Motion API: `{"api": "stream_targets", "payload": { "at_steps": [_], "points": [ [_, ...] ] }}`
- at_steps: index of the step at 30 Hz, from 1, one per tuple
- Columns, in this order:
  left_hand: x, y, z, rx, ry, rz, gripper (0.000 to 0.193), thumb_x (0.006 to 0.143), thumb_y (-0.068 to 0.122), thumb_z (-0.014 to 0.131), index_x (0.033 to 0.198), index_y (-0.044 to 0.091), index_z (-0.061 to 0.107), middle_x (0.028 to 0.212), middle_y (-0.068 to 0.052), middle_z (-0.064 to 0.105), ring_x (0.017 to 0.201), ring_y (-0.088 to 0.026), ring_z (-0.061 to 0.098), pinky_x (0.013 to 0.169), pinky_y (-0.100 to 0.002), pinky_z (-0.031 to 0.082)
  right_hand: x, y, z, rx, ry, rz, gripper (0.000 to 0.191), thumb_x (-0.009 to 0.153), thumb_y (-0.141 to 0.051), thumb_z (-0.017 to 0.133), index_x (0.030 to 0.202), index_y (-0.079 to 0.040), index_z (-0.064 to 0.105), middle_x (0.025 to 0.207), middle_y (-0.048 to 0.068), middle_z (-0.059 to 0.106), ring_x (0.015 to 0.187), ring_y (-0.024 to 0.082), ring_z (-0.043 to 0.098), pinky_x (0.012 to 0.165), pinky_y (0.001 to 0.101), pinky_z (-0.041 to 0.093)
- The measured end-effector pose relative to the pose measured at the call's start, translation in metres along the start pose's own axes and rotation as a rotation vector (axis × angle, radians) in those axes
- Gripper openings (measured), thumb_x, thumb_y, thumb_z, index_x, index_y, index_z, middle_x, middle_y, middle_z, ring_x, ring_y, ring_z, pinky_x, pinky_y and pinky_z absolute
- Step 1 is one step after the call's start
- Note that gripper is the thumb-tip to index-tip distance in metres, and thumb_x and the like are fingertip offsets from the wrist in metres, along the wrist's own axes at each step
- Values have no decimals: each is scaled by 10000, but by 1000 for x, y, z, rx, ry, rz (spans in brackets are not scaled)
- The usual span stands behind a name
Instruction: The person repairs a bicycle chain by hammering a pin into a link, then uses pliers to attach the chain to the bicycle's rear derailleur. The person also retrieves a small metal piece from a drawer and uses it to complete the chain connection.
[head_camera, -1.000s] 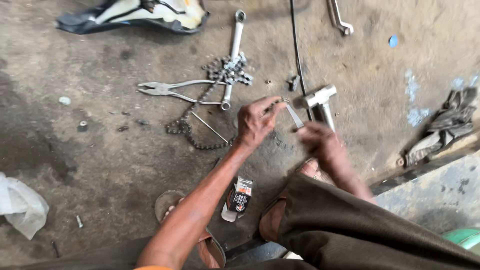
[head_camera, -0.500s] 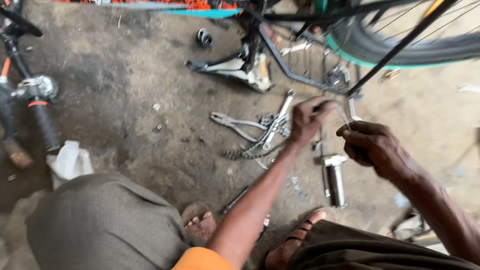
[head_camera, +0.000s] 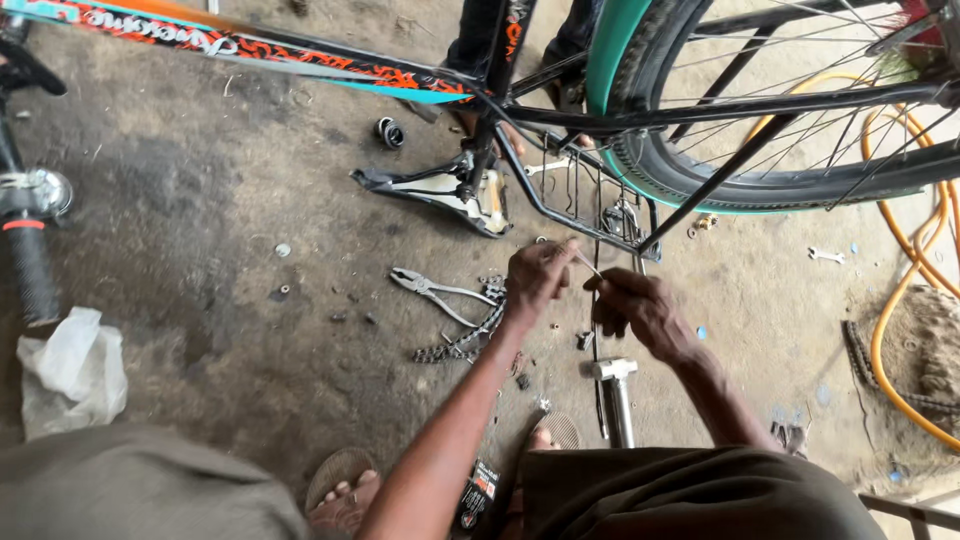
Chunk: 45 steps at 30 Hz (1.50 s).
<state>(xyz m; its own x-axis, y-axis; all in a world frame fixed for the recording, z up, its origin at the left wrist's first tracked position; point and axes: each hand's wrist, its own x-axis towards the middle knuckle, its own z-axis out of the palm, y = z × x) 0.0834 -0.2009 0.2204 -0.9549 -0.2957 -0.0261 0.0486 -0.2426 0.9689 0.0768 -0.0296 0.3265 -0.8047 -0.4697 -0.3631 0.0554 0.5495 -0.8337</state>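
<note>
A: Concrete floor (head_camera: 200, 240), stained and gritty, runs under everything. Nearest to us are a knee in grey cloth, a sandalled foot (head_camera: 340, 490) and a small dark packet (head_camera: 478, 495) lying by it.

B: And the hands?

A: Left hand (head_camera: 535, 280) is closed in a pinch on the end of a thin metal rod (head_camera: 588, 265). Right hand (head_camera: 635, 308) is curled shut just beside it; the rod's other end runs into its fingers, though I cannot tell how firmly it grips.

B: How would that rod handle?

A: Light, stiff, thin, I judge, and likely greasy, so it could slip or roll between fingertips. A pinch near each end looks best, as it is held now, above the floor between the two hands.

B: What lies under them?

A: Hammer (head_camera: 615, 395) sits below the right wrist, head toward the hands. Left of the left forearm a chain (head_camera: 465, 340) lies slack, with pliers (head_camera: 435, 292) touching its upper end. Small nuts and bits are scattered about.

B: Room to move?

A: Tight ahead. Just beyond the hands stands a bike frame (head_camera: 560, 215) with its tubes, spokes, and a pedal (head_camera: 440, 190) on the floor. The tyre (head_camera: 700, 180) rises to the right, and a yellow hose (head_camera: 900, 300) curls past it. More open floor lies to the left, out to a white bag (head_camera: 70, 365) and a handlebar grip (head_camera: 30, 270) at the edge.
</note>
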Motion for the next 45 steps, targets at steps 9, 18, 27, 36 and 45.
{"api": "stream_targets", "payload": {
  "at_steps": [9, 18, 27, 36, 45],
  "points": [
    [46, 12, 20, -356, -75, -199, 384, 911, 491, 662, 757, 146, 588, 539, 79, 408, 422, -57, 349, 355, -270, 267, 47, -20, -61, -651, 47, -368, 240, 1051, -214, 517, 1134, -43, 664, 698, 68, 695, 569, 146, 694, 506, 327, 566],
    [65, -50, 22, -101, -38, 10, 492, 998, 361, 614, 612, 127, 418, 576, 66, 341, 539, -56, 300, 478, -308, 225, 24, 32, -5, -418, 340, 31, 218, 990, -218, 590, 1152, -115, 694, 604, 97, 612, 479, 147, 595, 430, 352, 490],
    [45, -65, 23, -155, 95, -141, 452, 991, 320, 597, 616, 141, 420, 550, 65, 345, 471, -75, 290, 443, -308, 211, 29, 59, 27, -178, 421, 10, 180, 1012, -170, 634, 1068, -49, 755, 721, -30, 620, 622, 86, 491, 561, 266, 409],
    [48, -100, 15, 31, -186, 185, 391, 1011, 344, 625, 738, 77, 540, 608, 60, 432, 585, -47, 421, 512, -300, 339, 47, 111, -36, -85, 53, 14, 234, 1017, -158, 657, 1186, -6, 711, 913, 47, 676, 745, 119, 533, 643, 270, 459],
    [59, -118, 19, 176, -230, -17, 482, 945, 381, 660, 655, 50, 463, 588, 28, 386, 569, -76, 381, 497, -346, 306, 36, 161, -41, -78, 65, 58, 352, 1048, -181, 671, 1326, 35, 682, 1088, 205, 696, 937, 303, 593, 820, 409, 496]
  ]
}}
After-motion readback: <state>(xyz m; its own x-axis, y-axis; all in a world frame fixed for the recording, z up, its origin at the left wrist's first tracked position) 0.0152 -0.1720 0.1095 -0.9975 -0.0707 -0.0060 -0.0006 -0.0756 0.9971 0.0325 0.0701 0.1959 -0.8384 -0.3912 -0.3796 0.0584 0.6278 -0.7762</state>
